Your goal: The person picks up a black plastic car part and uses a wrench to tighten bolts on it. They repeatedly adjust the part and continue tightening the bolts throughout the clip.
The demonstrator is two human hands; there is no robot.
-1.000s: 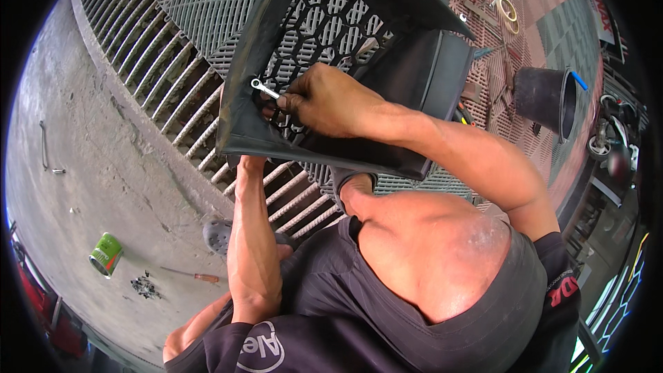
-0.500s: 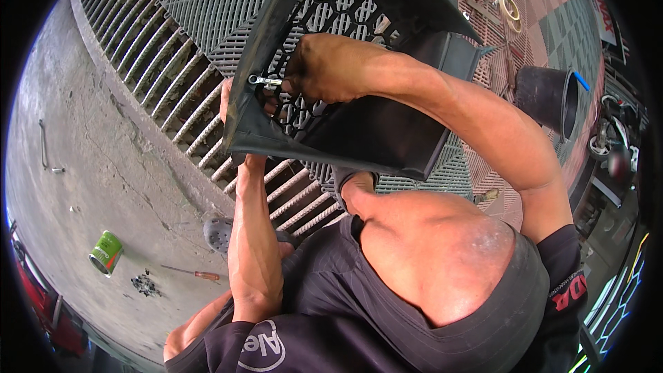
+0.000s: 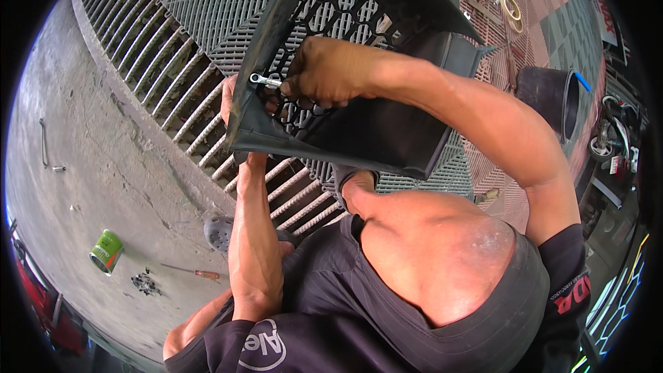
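Observation:
A black plastic grille panel (image 3: 373, 139) with a honeycomb mesh stands tilted in front of me. My right hand (image 3: 326, 72) reaches inside it, fingers closed round a small silver ratchet wrench (image 3: 266, 81). The wrench's ring end points left, close to the panel's left wall. From below, my left hand (image 3: 228, 100) grips that wall from outside; most of it is hidden behind the plastic. Some fingertips show through the mesh, just below the wrench. Whatever the wrench may be turning cannot be made out.
A drain grate (image 3: 181, 100) runs beneath, beside grey grid tiles (image 3: 207, 7). On the concrete at left lie a long wrench (image 3: 44, 144), a green can (image 3: 106, 254), a pile of dark bits (image 3: 145, 283) and a screwdriver (image 3: 200, 273). Right are a black bucket (image 3: 545, 100) and tape roll (image 3: 511, 8).
My right hand has shifted slightly, and the wrench has swung so that its handle slopes down more to the right. My left hand stays at the panel's wall.

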